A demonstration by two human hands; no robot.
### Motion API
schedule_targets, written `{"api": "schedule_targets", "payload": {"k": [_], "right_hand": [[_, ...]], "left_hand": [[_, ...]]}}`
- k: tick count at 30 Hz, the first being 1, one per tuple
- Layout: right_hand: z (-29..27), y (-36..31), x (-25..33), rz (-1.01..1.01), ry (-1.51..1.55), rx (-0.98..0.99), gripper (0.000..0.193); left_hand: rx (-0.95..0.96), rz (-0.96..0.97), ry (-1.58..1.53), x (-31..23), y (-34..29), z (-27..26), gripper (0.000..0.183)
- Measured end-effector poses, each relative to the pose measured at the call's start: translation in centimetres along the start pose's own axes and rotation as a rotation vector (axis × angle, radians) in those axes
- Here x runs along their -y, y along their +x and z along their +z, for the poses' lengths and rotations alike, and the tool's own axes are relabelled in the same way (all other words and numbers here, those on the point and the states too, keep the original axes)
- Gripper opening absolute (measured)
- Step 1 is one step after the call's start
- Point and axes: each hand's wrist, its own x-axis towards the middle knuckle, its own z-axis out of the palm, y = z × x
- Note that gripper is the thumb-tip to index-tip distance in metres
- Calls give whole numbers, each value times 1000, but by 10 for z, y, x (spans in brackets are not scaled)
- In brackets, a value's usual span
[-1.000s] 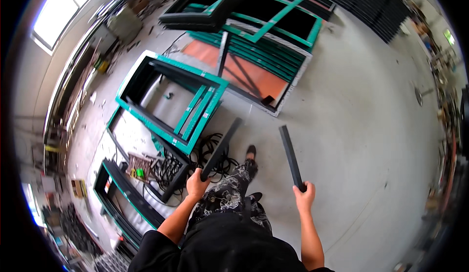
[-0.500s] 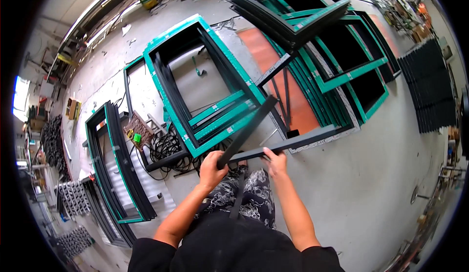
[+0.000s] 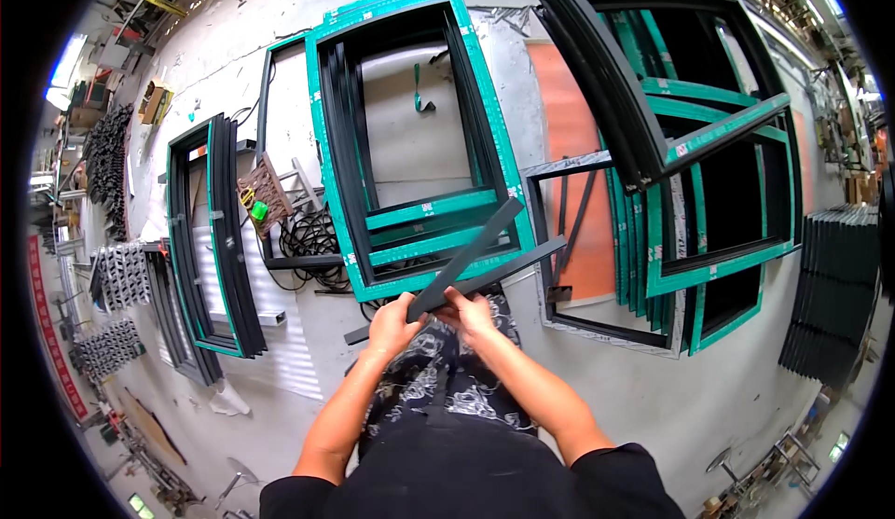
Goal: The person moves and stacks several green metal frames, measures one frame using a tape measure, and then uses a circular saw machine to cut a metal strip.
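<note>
Two dark grey flat strips cross in front of my body. My left hand (image 3: 396, 325) is closed around the lower end of the upright-slanting strip (image 3: 480, 244). My right hand (image 3: 469, 317) has its fingers curled at the other strip (image 3: 530, 260), which runs low from left to right beneath the first. The hands are close together, and the crossing point lies between them. Just beyond the strips is a stack of black window frames faced with green film (image 3: 333, 146), leaning or lying in front of my legs.
To the right stand more green-and-black frames (image 3: 718, 260) and a grey-edged frame (image 3: 606, 332) over an orange sheet (image 3: 569, 99). Narrow frames (image 3: 219, 239) stand at left. Coiled black cable (image 3: 308, 239) lies on the floor near a brown patterned piece (image 3: 264, 183). Dark stacked profiles (image 3: 825, 286) stand far right.
My right hand has come in close to my left hand. The lower strip has shifted left, its end now showing left of my left hand. The view has turned to the right.
</note>
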Motion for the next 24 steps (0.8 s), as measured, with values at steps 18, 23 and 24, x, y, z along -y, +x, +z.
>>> {"api": "schedule_targets", "payload": {"k": [18, 23, 24], "right_hand": [[-88, 175, 118, -720, -1972, 405, 37], [-62, 231, 83, -736, -2062, 397, 38], [-55, 238, 75, -736, -2049, 398, 37]], "left_hand": [[216, 72, 8, 95, 154, 85, 35], [141, -68, -107, 166, 181, 112, 31], [135, -98, -90, 179, 183, 115, 32]]}}
